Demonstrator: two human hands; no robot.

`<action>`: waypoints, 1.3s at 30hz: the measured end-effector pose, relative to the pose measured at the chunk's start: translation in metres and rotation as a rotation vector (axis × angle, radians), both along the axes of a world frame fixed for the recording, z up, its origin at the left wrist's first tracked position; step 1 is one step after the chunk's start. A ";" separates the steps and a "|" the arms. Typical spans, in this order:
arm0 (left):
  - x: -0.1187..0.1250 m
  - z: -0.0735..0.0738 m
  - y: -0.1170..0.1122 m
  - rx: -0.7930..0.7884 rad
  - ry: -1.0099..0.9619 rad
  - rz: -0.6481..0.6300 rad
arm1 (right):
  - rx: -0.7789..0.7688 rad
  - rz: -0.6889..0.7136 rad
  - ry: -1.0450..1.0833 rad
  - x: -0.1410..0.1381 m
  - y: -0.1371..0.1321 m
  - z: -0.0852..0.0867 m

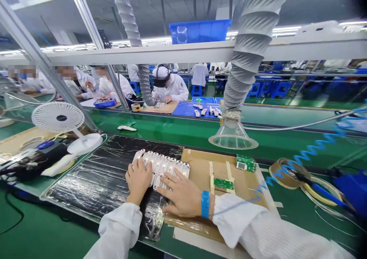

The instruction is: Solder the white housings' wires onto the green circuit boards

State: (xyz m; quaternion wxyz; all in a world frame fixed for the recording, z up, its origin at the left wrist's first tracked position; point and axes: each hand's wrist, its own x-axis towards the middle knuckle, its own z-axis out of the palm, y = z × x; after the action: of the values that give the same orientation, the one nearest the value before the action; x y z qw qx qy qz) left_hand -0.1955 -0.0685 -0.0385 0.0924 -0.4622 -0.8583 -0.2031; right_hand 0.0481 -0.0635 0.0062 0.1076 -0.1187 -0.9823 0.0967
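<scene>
White parts (165,165) are right under both hands' fingers. Left hand (139,179), can't tell if it's pinching any. Right hand (183,196) has its fingers spread apart. Black mat (94,178) under the left.

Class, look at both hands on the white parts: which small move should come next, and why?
Perhaps the left hand should gently nudge the leftmost white part into line. It seems to lean away from its neighbours, while the other white parts lie side by side on the black mat and the right hand spreads its fingers over them.
</scene>
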 end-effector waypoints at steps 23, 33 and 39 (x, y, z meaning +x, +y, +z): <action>0.121 0.000 0.026 0.247 0.068 -0.802 | -0.951 -1.442 1.243 0.258 -0.033 -0.035; 0.175 -0.006 -0.013 0.073 -0.303 -0.892 | -1.309 -0.991 0.846 0.176 -0.044 -0.037; 0.182 -0.008 0.012 -0.062 -0.455 -0.752 | -1.337 -0.957 0.830 0.158 -0.038 -0.047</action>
State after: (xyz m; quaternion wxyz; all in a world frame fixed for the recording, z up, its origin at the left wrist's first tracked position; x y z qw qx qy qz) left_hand -0.0137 -0.0565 -0.0460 -0.1932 -0.6884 -0.6345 -0.2935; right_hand 0.2065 -0.1013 -0.0412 0.3889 -0.5058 -0.4507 0.6243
